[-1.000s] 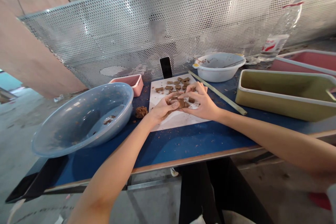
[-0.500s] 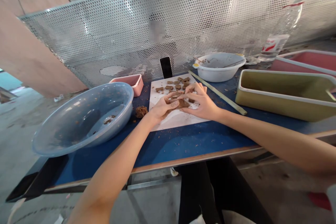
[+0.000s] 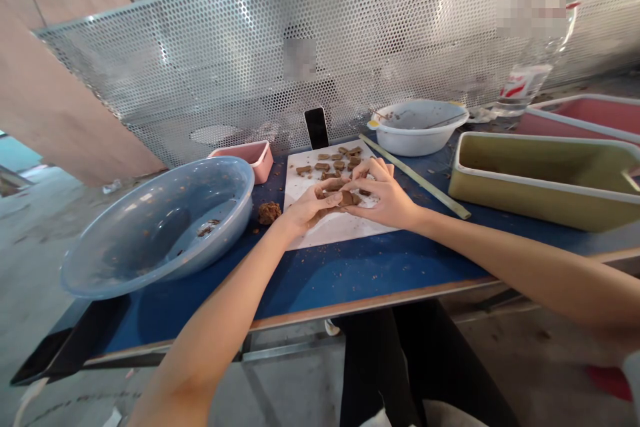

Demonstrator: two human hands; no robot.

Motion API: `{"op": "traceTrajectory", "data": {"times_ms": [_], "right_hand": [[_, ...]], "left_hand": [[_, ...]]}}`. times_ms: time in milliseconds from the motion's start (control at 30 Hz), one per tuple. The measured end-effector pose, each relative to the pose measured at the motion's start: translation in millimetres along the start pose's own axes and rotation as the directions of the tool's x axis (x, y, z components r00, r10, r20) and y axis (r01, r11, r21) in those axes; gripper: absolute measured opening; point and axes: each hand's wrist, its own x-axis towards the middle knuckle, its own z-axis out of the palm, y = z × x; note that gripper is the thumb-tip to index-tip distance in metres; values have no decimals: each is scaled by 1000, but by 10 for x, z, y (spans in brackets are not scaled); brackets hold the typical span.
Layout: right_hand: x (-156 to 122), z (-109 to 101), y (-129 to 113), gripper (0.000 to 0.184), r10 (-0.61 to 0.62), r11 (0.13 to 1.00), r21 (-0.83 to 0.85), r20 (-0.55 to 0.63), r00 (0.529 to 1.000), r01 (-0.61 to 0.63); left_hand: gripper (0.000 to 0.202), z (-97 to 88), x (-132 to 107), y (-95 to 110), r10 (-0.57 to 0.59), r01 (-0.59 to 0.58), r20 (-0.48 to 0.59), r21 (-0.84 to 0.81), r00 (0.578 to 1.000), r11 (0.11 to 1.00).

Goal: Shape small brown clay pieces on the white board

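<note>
Over a white board (image 3: 315,239), my left hand (image 3: 311,205) and my right hand (image 3: 376,190) meet around a piece of brown clay (image 3: 350,198). Both are closed on it, thumbs and fingers pressing from either side; part of the piece is hidden behind the fingers. Several small shaped clay pieces (image 3: 323,166) lie on the far half of the board. Left of the board, a rough brown lump (image 3: 269,213) rests on the blue table (image 3: 345,280).
A large blue basin (image 3: 220,260) and a small pink box (image 3: 263,163) stand left. Behind is a phone (image 3: 316,128) against perforated metal (image 3: 240,80). To the right are a thin stick (image 3: 425,183), a white basin (image 3: 415,140), a green trough (image 3: 540,197) and a bottle (image 3: 527,87).
The fingers have shifted very slightly around the clay piece, and a little more of it shows between the hands. Everything else stands where it was.
</note>
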Motion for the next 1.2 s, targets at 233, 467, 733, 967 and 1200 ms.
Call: {"op": "traceTrajectory", "data": {"times_ms": [233, 467, 733, 967, 1200], "right_hand": [[5, -11, 2, 46, 33, 999, -25, 61, 998, -32], [-1, 0, -33, 34, 12, 1000, -9, 42, 999, -12], [3, -1, -49, 34, 30, 999, -17, 26, 999, -30], [-9, 29, -63, 36, 43, 999, -34, 17, 999, -42], [-15, 24, -111, 30, 38, 997, -70, 37, 999, -36]], "left_hand": [[76, -19, -5, 15, -14, 14, 0, 2, 1000, 1000], [75, -1, 14, -13, 9, -9, 8, 10, 1000, 1000], [82, -35, 25, -34, 6, -6, -6, 9, 1000, 1000], [83, -48, 27, -29, 10, -10, 0, -13, 1000, 1000], [81, -58, 46, -57, 13, -14, -38, -34, 999, 999]]}}
